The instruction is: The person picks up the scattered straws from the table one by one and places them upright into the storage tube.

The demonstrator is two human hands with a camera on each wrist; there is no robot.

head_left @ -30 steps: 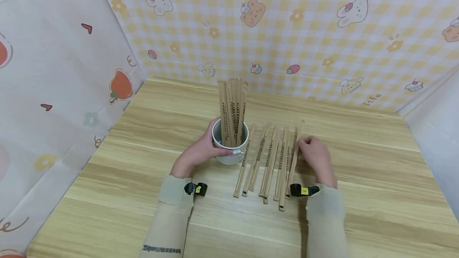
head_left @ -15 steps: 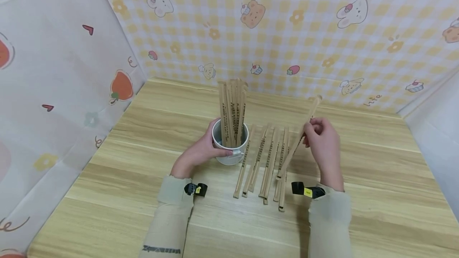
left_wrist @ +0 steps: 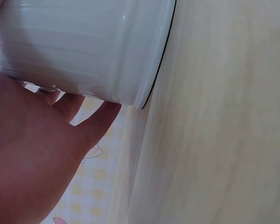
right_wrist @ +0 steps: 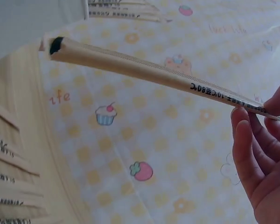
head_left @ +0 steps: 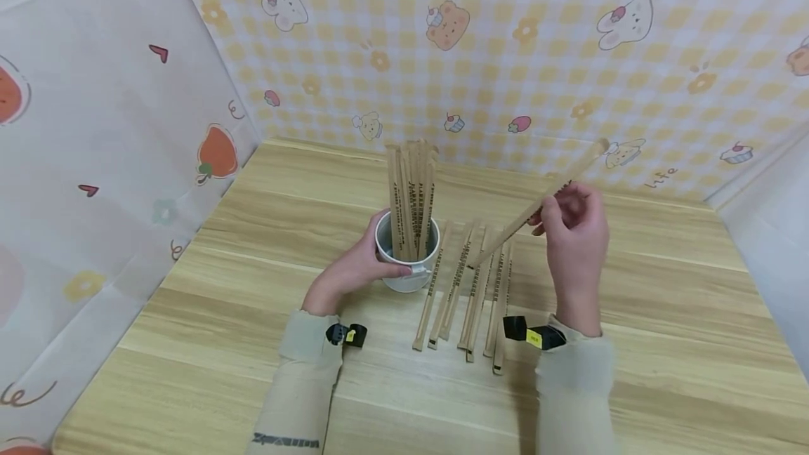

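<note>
My left hand (head_left: pixel 360 258) grips a white metal cup (head_left: pixel 404 284) from its left side, thumb across the front. Several paper-wrapped straws (head_left: pixel 411 195) stand upright in the cup. Between thumb and fingertips my right hand (head_left: pixel 575 230) pinches one wrapped straw (head_left: pixel 537 203), raised and slanting, its upper end toward the back right. In the head view its lower end overlaps the straws on the table. The right wrist view shows that straw (right_wrist: pixel 130 65) with black print and a dark end, near the cup (right_wrist: pixel 37 23). The cup's base (left_wrist: pixel 144 56) is close over the wooden surface in the left wrist view.
Several more wrapped straws (head_left: pixel 470 300) lie in a loose row on the wooden table (head_left: pixel 189 343), just right of the cup. A yellow checked cloth (head_left: pixel 493 76) with cartoon prints rises behind the table, and a white printed cloth (head_left: pixel 120 125) hangs at the left.
My right hand has lifted a wrapped straw off the right end of the row. The straw has tilted, its lower end swinging left toward the cup. The left hand and cup hold still.
</note>
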